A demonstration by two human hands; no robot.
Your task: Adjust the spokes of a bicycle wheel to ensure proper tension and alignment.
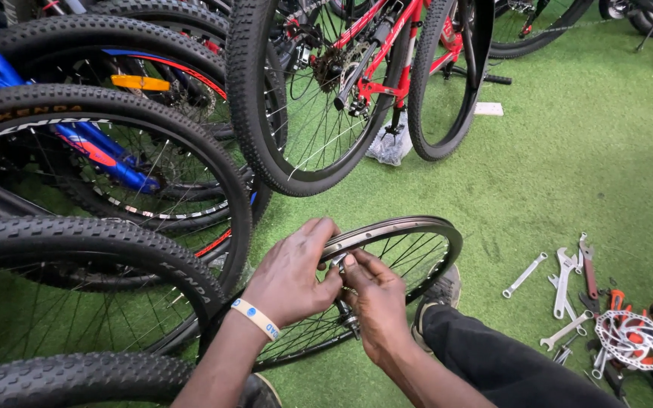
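The bare wheel rim [410, 230] stands upright on the green turf floor [568, 174], propped against the person's leg [493, 355] for steadiness. At its hub, the left hand [290, 273] and right hand [376, 298] meet, fingers pinching a small metal part [338, 262]. Wrenches [564, 279] lie within reach.

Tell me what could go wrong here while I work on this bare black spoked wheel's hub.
Both hands, left hand and right hand, pinch a small metal part at the bare black spoked wheel; dropped, it could vanish in the green turf. The loose silver wrenches and silver brake disc lie close enough to step on.
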